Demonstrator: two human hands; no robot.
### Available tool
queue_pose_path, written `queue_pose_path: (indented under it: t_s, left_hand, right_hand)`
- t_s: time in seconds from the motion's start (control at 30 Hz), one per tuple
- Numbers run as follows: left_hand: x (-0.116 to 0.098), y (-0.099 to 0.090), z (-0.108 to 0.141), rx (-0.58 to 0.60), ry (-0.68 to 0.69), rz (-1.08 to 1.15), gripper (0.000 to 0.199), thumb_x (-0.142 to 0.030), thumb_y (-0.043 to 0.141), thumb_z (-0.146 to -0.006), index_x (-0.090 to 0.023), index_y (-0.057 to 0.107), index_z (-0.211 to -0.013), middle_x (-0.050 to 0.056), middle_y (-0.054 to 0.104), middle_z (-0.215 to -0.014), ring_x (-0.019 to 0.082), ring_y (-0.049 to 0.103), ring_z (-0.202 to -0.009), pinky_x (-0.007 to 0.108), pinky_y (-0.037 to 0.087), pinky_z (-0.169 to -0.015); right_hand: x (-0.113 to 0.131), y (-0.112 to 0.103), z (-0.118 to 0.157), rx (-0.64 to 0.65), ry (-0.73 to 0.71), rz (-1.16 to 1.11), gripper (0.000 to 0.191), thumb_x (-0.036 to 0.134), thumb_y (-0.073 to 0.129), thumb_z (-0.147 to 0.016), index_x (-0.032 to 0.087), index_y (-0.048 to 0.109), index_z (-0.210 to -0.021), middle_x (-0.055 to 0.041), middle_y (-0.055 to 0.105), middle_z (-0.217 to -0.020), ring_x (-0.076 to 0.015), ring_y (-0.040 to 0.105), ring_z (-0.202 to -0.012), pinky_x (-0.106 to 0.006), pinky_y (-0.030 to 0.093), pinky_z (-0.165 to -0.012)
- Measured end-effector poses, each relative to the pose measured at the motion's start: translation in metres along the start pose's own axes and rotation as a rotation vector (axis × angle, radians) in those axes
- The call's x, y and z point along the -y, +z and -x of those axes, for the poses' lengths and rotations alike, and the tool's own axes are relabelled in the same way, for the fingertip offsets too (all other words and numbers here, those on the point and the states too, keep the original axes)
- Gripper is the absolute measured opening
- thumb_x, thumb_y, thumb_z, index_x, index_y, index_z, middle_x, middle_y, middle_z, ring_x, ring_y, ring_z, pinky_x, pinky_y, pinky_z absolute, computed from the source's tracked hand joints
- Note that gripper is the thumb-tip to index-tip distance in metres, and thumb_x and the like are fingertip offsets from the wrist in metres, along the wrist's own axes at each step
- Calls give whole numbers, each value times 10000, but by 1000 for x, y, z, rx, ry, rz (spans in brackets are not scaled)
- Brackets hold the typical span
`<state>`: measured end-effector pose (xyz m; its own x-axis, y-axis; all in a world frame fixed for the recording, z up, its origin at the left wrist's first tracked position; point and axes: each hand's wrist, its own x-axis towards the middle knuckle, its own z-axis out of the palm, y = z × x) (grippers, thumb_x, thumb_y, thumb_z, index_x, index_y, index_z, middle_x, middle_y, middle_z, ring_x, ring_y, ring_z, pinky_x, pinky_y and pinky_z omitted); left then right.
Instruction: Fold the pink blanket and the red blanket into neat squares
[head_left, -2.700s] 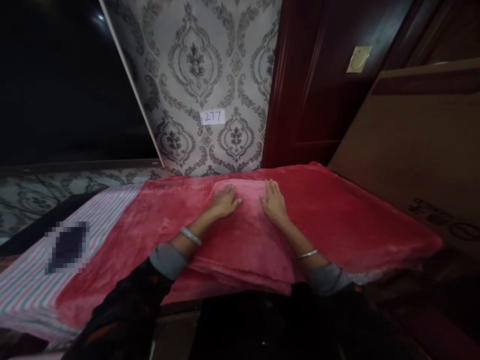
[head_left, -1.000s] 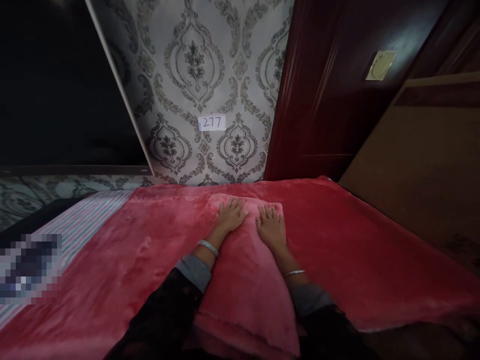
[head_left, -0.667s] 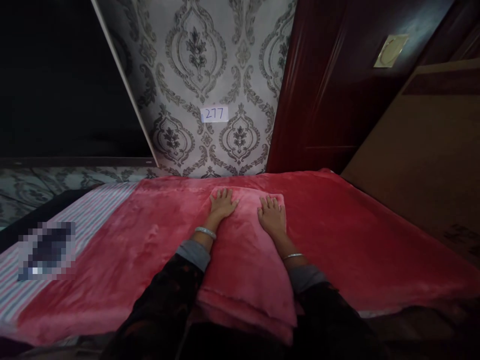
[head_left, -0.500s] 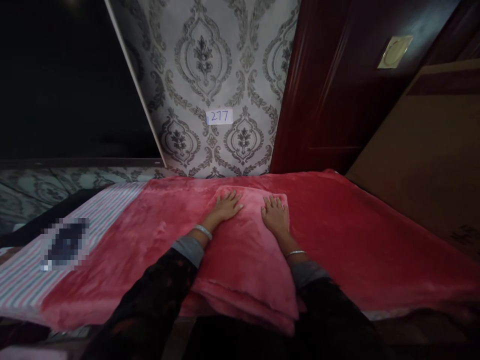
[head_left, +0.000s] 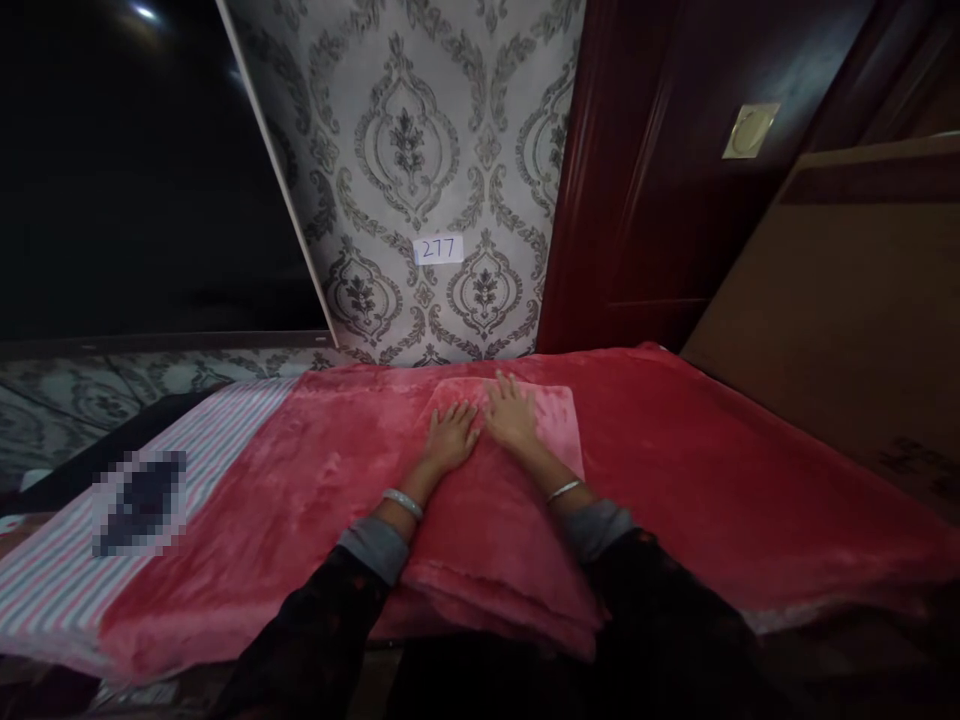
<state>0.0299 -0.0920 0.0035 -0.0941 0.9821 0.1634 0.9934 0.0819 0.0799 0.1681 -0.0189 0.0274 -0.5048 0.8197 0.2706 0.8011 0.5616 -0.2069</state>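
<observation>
A folded pink-red plush piece of fabric (head_left: 487, 530) lies in front of me, its far corners squared and its near edge showing stacked layers. Flat on its far left part rests my left hand (head_left: 451, 436), fingers spread. Close beside it, my right hand (head_left: 511, 412) also lies palm down on the fabric with fingers stretched. Neither hand grips anything. Beneath the folded piece spreads a larger red plush blanket (head_left: 720, 470) over a raised surface.
A striped cloth (head_left: 217, 430) sticks out at the left, with a blurred dark object (head_left: 141, 503) on it. Behind stand a large black screen (head_left: 150, 200), patterned wallpaper with a paper label (head_left: 438, 249) reading 277, and a dark red door (head_left: 637, 200). A cardboard panel (head_left: 840, 330) leans at right.
My right hand has slid left across the folded fabric, close to my left hand. My left hand has moved slightly nearer to me. The camera view has shifted a little.
</observation>
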Motion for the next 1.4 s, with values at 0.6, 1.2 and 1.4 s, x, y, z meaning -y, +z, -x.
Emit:
queue_pose_path:
  t_s: [0.6,1.2,1.4]
  left_hand:
    - [3,1,-1,38,23,32,582,-400,283,-1034,-220,354,-1583,92,303,-1666,292,244,-1548,583,166,-1244]
    - [-26,-9,120,128,170,47,596,-505,315,-1040,-289,306,-1595,75,229,-1695,287,169,-1570,637,149,-1234]
    - [-23,-2,119,107,170,64,590,-510,336,-1037,-332,292,-1598,49,242,-1692,274,174,-1570,610,149,-1246]
  right_hand:
    - [-59,16,68,76,217,56,600,419,337,-1051,175,325,-1599,-124,183,-1686,-308,130,-1553,-601,171,-1211]
    - [11,3,168,112,-48,-8,598,361,340,-1035,96,372,-1571,-154,284,-1647,-300,212,-1534,-518,167,-1231]
    - [-13,7,183,85,-8,30,621,402,384,-1024,148,355,-1589,-125,304,-1646,-297,207,-1534,-501,131,-1239]
